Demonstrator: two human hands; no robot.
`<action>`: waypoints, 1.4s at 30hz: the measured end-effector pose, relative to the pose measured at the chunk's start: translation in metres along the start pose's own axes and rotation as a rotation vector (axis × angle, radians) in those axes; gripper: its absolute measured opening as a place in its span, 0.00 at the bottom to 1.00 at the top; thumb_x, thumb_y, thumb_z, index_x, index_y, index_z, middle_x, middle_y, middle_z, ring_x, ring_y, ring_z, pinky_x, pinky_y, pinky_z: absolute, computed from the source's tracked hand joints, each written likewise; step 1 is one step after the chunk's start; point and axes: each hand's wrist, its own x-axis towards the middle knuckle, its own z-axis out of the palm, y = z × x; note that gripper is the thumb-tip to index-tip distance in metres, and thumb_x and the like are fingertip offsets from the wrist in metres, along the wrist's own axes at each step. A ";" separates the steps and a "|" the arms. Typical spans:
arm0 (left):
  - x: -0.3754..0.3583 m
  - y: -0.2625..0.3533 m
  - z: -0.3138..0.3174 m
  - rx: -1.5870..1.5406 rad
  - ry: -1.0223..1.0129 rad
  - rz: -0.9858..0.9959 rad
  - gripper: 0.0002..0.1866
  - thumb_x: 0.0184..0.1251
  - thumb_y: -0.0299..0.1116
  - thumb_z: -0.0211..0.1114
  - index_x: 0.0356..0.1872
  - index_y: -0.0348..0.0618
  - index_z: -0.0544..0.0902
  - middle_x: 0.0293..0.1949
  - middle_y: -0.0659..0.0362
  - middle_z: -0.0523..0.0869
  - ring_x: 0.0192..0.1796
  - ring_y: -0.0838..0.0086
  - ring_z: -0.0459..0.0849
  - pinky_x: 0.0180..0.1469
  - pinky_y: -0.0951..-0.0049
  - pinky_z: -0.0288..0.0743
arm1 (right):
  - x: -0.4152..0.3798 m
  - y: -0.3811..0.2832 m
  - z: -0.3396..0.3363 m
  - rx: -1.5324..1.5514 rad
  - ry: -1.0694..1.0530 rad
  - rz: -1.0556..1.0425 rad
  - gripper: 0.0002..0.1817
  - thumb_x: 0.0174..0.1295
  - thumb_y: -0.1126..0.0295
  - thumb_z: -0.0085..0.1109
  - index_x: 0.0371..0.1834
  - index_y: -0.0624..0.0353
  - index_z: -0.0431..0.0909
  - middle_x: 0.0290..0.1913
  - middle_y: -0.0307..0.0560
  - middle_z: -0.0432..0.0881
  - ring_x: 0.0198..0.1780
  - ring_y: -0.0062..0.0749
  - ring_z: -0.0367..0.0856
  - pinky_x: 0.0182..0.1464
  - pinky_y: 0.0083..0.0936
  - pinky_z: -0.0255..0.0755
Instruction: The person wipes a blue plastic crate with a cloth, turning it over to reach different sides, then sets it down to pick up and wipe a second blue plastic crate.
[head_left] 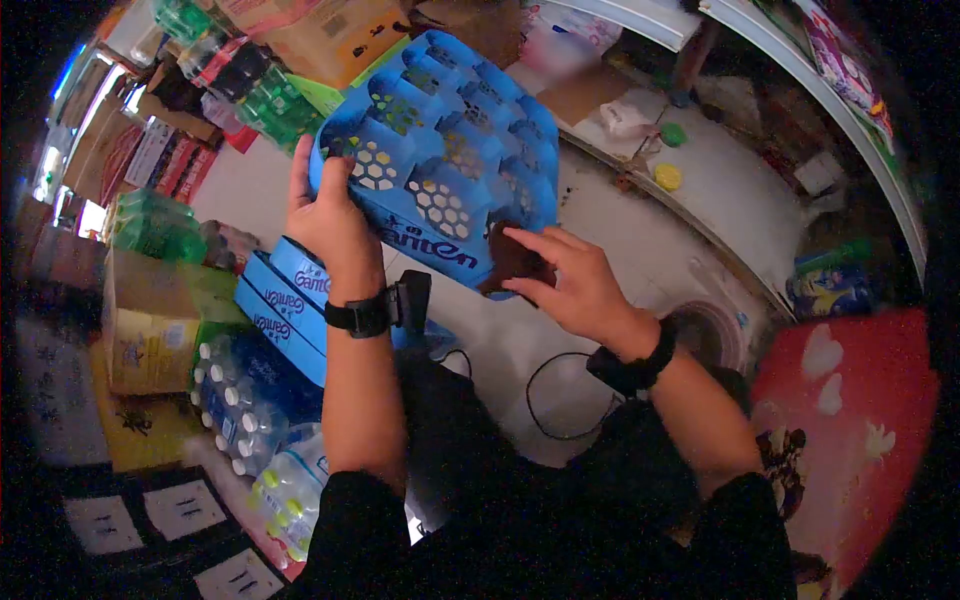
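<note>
A blue plastic bottle rack (455, 160), with honeycomb holes in its compartments and "Ganten" lettering on its side, is held up and tilted in front of me. My left hand (335, 220) grips its left corner, thumb over the rim. At the near right corner, my right hand (570, 270) pinches a dark brown cloth (518, 262) that lies against the rack. More blue racks (285, 315) with the same lettering are stacked just below my left hand. Both wrists carry black straps.
Packs of bottled water (240, 400) stand at lower left, near a cardboard box (150, 330). Green bottles (270, 105) and a large carton (310, 35) are at the back. On the right are a low shelf (730, 190), a red surface (850, 400) and a cable (535, 400) on the floor.
</note>
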 end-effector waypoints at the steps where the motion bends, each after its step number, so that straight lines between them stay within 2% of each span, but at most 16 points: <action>1: -0.004 0.002 0.003 0.033 -0.018 0.012 0.27 0.61 0.21 0.67 0.65 0.30 0.79 0.43 0.57 0.88 0.40 0.78 0.85 0.45 0.77 0.79 | 0.001 0.000 0.006 -0.022 0.042 -0.031 0.30 0.59 0.67 0.73 0.66 0.59 0.78 0.50 0.56 0.83 0.51 0.52 0.84 0.52 0.38 0.79; 5: -0.030 0.000 0.013 0.203 -0.118 0.112 0.27 0.62 0.20 0.66 0.65 0.33 0.81 0.47 0.57 0.88 0.43 0.76 0.86 0.49 0.76 0.80 | 0.001 0.004 0.025 -0.018 0.228 -0.170 0.28 0.60 0.66 0.73 0.64 0.58 0.80 0.49 0.56 0.83 0.51 0.53 0.84 0.53 0.39 0.79; 7: -0.039 0.000 0.015 0.320 -0.162 0.135 0.27 0.62 0.21 0.64 0.66 0.33 0.80 0.50 0.56 0.88 0.44 0.74 0.86 0.50 0.75 0.80 | 0.005 -0.008 0.025 0.022 0.223 -0.169 0.27 0.60 0.65 0.73 0.64 0.58 0.80 0.50 0.56 0.83 0.51 0.53 0.84 0.53 0.39 0.79; 8: -0.038 -0.001 0.016 0.237 -0.156 0.089 0.27 0.62 0.21 0.65 0.66 0.32 0.80 0.48 0.56 0.88 0.43 0.75 0.86 0.49 0.76 0.80 | 0.008 -0.010 0.022 0.043 0.222 -0.179 0.27 0.61 0.64 0.73 0.64 0.58 0.80 0.50 0.56 0.83 0.51 0.52 0.84 0.53 0.39 0.79; 11: -0.030 0.000 0.010 -0.004 -0.154 -0.061 0.27 0.62 0.21 0.64 0.66 0.31 0.79 0.46 0.57 0.87 0.42 0.77 0.84 0.48 0.77 0.78 | 0.011 0.006 -0.002 0.025 0.427 0.027 0.27 0.63 0.61 0.72 0.64 0.58 0.80 0.50 0.56 0.83 0.51 0.51 0.84 0.54 0.38 0.79; 15: -0.028 0.004 0.012 -0.057 -0.158 -0.049 0.28 0.62 0.20 0.65 0.67 0.31 0.78 0.47 0.56 0.88 0.43 0.77 0.85 0.50 0.76 0.79 | 0.012 0.047 -0.022 -0.104 0.366 0.138 0.28 0.66 0.58 0.71 0.66 0.57 0.79 0.50 0.56 0.86 0.52 0.47 0.86 0.55 0.36 0.79; 18: -0.039 0.009 0.022 0.029 -0.190 0.044 0.29 0.61 0.19 0.65 0.68 0.31 0.78 0.50 0.55 0.88 0.46 0.76 0.85 0.54 0.75 0.79 | 0.009 0.049 0.003 0.239 0.356 0.246 0.28 0.66 0.58 0.71 0.66 0.59 0.79 0.53 0.58 0.87 0.54 0.44 0.87 0.58 0.35 0.79; 19: -0.046 0.013 0.026 0.055 -0.217 0.064 0.30 0.61 0.18 0.65 0.68 0.31 0.78 0.52 0.55 0.88 0.47 0.76 0.85 0.55 0.74 0.78 | 0.009 0.048 0.002 0.261 0.350 0.269 0.27 0.67 0.59 0.71 0.65 0.60 0.79 0.54 0.58 0.88 0.55 0.40 0.88 0.60 0.34 0.78; 22: -0.057 0.019 0.030 0.126 -0.279 0.119 0.31 0.60 0.17 0.65 0.68 0.31 0.78 0.57 0.54 0.86 0.52 0.75 0.85 0.59 0.73 0.78 | 0.011 0.069 0.003 0.330 0.379 0.281 0.25 0.67 0.59 0.71 0.62 0.60 0.80 0.50 0.53 0.90 0.51 0.37 0.89 0.57 0.33 0.79; 25: -0.061 0.023 0.030 0.104 -0.293 0.104 0.31 0.59 0.17 0.66 0.68 0.32 0.77 0.64 0.52 0.83 0.58 0.73 0.84 0.63 0.71 0.76 | 0.022 0.081 0.009 0.395 0.541 0.387 0.22 0.67 0.60 0.72 0.58 0.60 0.82 0.47 0.50 0.90 0.48 0.35 0.89 0.55 0.32 0.80; 26: -0.061 0.024 0.031 0.080 -0.292 0.089 0.31 0.59 0.17 0.66 0.68 0.32 0.77 0.66 0.51 0.82 0.59 0.72 0.84 0.65 0.70 0.75 | 0.022 0.083 0.008 0.424 0.541 0.408 0.22 0.65 0.59 0.73 0.57 0.60 0.82 0.46 0.50 0.90 0.47 0.36 0.88 0.54 0.32 0.80; 29: -0.060 0.024 0.034 0.199 -0.283 0.244 0.33 0.57 0.15 0.61 0.69 0.32 0.77 0.62 0.51 0.84 0.55 0.71 0.85 0.60 0.73 0.77 | 0.026 0.066 -0.001 0.408 0.514 0.433 0.26 0.61 0.55 0.76 0.54 0.61 0.81 0.45 0.50 0.89 0.47 0.38 0.88 0.54 0.33 0.80; 34: -0.060 0.017 0.038 0.259 -0.426 0.406 0.36 0.54 0.16 0.65 0.70 0.33 0.76 0.67 0.49 0.81 0.64 0.66 0.81 0.69 0.66 0.72 | 0.020 0.061 0.012 0.184 0.455 0.384 0.35 0.52 0.50 0.82 0.55 0.60 0.79 0.48 0.50 0.88 0.50 0.40 0.88 0.56 0.36 0.79; 35: -0.061 0.017 0.039 0.284 -0.455 0.462 0.36 0.53 0.17 0.66 0.70 0.33 0.76 0.68 0.49 0.80 0.66 0.65 0.80 0.71 0.65 0.71 | 0.018 0.067 0.016 0.212 0.418 0.424 0.35 0.50 0.53 0.83 0.56 0.60 0.79 0.49 0.51 0.88 0.52 0.40 0.88 0.57 0.36 0.79; 38: -0.064 0.034 0.043 0.291 -0.498 0.298 0.37 0.53 0.18 0.69 0.71 0.32 0.74 0.70 0.48 0.77 0.70 0.62 0.77 0.75 0.61 0.66 | 0.016 0.059 0.025 0.230 0.474 0.417 0.34 0.50 0.56 0.83 0.57 0.61 0.79 0.49 0.51 0.88 0.51 0.40 0.88 0.57 0.35 0.79; 42: -0.053 0.027 0.043 0.281 -0.437 0.380 0.37 0.56 0.21 0.72 0.71 0.33 0.72 0.68 0.49 0.78 0.67 0.65 0.79 0.73 0.64 0.69 | 0.017 0.055 0.034 0.313 0.504 0.407 0.32 0.50 0.58 0.83 0.55 0.62 0.81 0.47 0.51 0.89 0.49 0.38 0.89 0.56 0.33 0.80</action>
